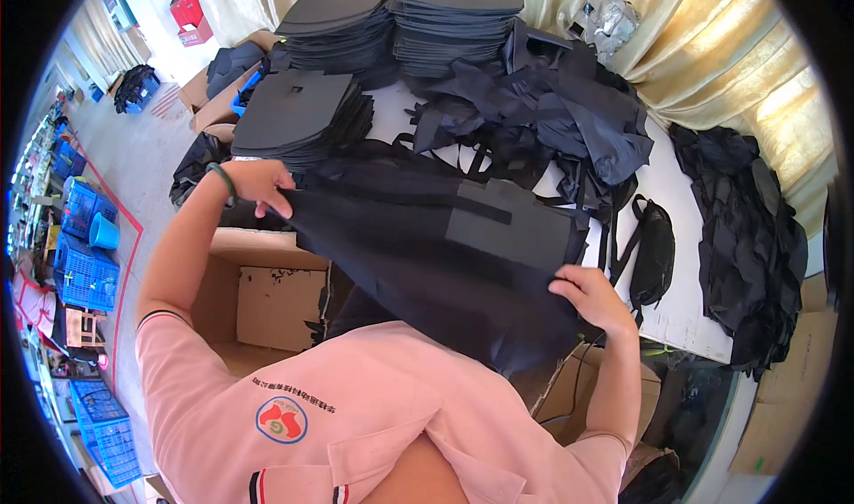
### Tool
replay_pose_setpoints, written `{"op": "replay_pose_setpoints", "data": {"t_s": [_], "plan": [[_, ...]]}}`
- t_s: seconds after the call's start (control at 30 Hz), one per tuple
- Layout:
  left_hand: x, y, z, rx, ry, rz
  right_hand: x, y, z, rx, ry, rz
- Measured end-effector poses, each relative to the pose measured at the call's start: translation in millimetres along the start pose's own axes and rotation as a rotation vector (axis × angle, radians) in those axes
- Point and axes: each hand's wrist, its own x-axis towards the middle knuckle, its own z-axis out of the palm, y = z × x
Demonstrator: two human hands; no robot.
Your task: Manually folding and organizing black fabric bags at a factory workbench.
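A large black fabric piece (382,237) is stretched between my two hands in front of my chest, its lower edge hanging toward me. A dark grey rectangular panel (511,224) lies on its right half, with a black strip across the panel's upper part. My left hand (260,188) pinches the fabric's left end between thumb and fingers. At the right edge, my right hand (587,295) is closed on the same piece, its fingertips partly hidden behind the cloth. Just right of it, a small black pouch (654,250) with straps lies on the white table (685,313).
Stacks of dark grey foam-like sheets (289,112) stand at the table's far left. Heaped black fabric pieces (551,112) cover its back. More black cloth (743,237) hangs over the right edge. An open cardboard box (280,304) sits below my left arm; blue crates (86,268) line the left.
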Motion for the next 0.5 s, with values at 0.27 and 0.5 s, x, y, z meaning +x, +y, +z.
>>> {"op": "replay_pose_setpoints", "data": {"t_s": [0.27,0.5], "plan": [[64,10,-4,0.091,0.295,-0.047,75,41,15,-0.471,0.364,-0.080],[82,13,-4,0.075,0.388,-0.118,93,15,55,-0.583,0.534,-0.411]]}}
